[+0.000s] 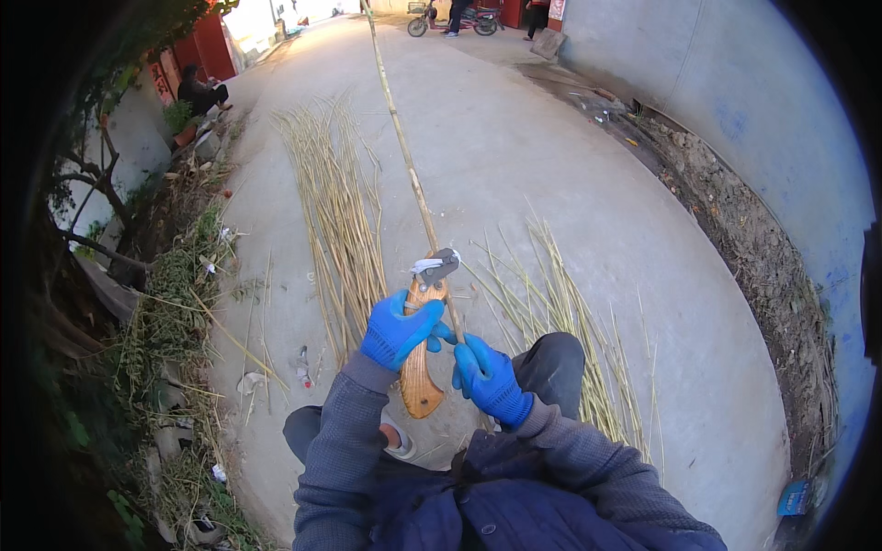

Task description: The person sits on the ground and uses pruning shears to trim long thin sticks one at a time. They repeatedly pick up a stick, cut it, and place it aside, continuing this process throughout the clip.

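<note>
My left hand (401, 329), in a blue glove, is closed around a curved wooden-handled tool (421, 384) with a grey metal head at its top. A long thin stalk (397, 124) runs from the far end of the lane down to the tool's head and passes beside its handle. My right hand (490, 375), gloved in blue too, pinches the stalk's near end just right of the handle. How the metal head meets the stalk is too small to tell. Beyond my left hand lies a bundle of long tan stalks (335, 211). Paler, greenish strips (570, 312) are spread beside my right knee.
Weeds and litter (161, 358) line the left edge of the concrete lane (698, 367). A bluish wall (735, 83) with a dirt strip bounds the right. One person (200, 92) sits far left; others stand near a parked scooter (459, 20). A blue container (792, 498) lies lower right.
</note>
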Tool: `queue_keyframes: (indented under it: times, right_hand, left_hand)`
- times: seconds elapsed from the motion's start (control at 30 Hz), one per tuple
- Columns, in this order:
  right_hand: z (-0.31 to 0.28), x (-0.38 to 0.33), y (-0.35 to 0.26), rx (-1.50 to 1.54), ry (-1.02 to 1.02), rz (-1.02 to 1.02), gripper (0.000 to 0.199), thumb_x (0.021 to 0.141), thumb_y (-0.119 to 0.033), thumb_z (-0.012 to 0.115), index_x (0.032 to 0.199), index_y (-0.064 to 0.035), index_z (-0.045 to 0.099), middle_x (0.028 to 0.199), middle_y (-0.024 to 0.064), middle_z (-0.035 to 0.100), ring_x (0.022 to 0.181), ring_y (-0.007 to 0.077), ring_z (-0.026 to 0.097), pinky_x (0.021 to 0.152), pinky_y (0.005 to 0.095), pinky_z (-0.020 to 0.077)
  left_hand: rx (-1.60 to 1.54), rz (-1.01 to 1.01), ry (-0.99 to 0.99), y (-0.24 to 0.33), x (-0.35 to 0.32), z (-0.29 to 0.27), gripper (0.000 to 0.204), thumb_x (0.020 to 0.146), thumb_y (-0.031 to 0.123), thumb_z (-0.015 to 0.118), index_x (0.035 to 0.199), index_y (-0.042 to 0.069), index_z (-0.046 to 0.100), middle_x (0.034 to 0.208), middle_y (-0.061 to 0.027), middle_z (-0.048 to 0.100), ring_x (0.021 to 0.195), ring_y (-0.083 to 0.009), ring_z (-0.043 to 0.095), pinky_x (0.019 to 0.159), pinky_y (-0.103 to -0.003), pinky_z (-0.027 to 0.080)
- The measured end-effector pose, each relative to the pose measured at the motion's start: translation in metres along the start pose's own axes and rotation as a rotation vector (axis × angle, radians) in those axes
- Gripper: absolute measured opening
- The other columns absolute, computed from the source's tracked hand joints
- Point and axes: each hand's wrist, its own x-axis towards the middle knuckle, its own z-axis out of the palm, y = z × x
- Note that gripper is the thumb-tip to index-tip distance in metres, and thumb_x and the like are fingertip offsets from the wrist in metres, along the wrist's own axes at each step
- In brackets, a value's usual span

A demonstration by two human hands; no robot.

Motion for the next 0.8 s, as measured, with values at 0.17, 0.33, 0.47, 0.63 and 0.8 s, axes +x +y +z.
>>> queue_keyframes:
  times: [0.17,0.33,0.47,0.63,0.8]
  right_hand:
    - [-0.019,0.003,0.011,-0.169,0.015,-0.005,0.025,0.099,-0.020,0.052,0.118,-0.0058,0.059,0.062,0.0108,0.059,0.055,0.0223,0.063,0.055,0.0344,0.0496]
    - [-0.042,0.002,0.026,-0.445,0.056,-0.210,0.014,0.093,-0.018,0.057,0.101,-0.0056,0.058,0.064,0.0186,0.059,0.058,0.0360,0.063,0.053,0.0440,0.0484]
    - [-0.066,0.004,0.028,-0.615,0.067,-0.324,0.015,0.091,-0.019,0.061,0.091,-0.0056,0.055,0.062,0.0203,0.056,0.057,0.0383,0.061,0.051,0.0475,0.0473]
    - [-0.102,-0.032,0.019,-0.675,0.112,-0.307,0.015,0.091,-0.019,0.062,0.088,-0.0059,0.054,0.059,0.0199,0.054,0.055,0.0379,0.060,0.049,0.0467,0.0465]
    - [-0.128,-0.056,0.024,-0.711,0.166,-0.291,0.015,0.092,-0.020,0.061,0.088,-0.0060,0.055,0.064,0.0188,0.056,0.059,0.0368,0.062,0.052,0.0445,0.0475]
  left_hand:
    - [-0.059,-0.157,0.004,-0.017,0.005,0.016,0.029,0.091,0.020,0.066,0.109,-0.003,0.061,0.073,-0.0130,0.067,0.058,-0.0185,0.065,0.052,-0.029,0.055]
    - [-0.086,-0.212,0.017,-0.039,-0.006,0.045,0.029,0.091,0.021,0.067,0.107,-0.003,0.062,0.076,-0.0136,0.068,0.060,-0.0195,0.066,0.053,-0.030,0.056]
    - [-0.180,-0.217,0.050,-0.038,0.003,0.051,0.033,0.089,0.022,0.070,0.107,-0.005,0.062,0.081,-0.0152,0.069,0.063,-0.0203,0.068,0.055,-0.029,0.057]
    - [-0.091,-0.242,-0.099,-0.032,0.033,0.058,0.038,0.087,0.023,0.072,0.110,-0.005,0.061,0.082,-0.0156,0.069,0.065,-0.0203,0.068,0.054,-0.029,0.058]
    - [-0.135,-0.269,-0.105,-0.058,0.029,0.112,0.030,0.090,0.021,0.068,0.106,-0.002,0.060,0.079,-0.0137,0.068,0.063,-0.0185,0.068,0.057,-0.031,0.059]
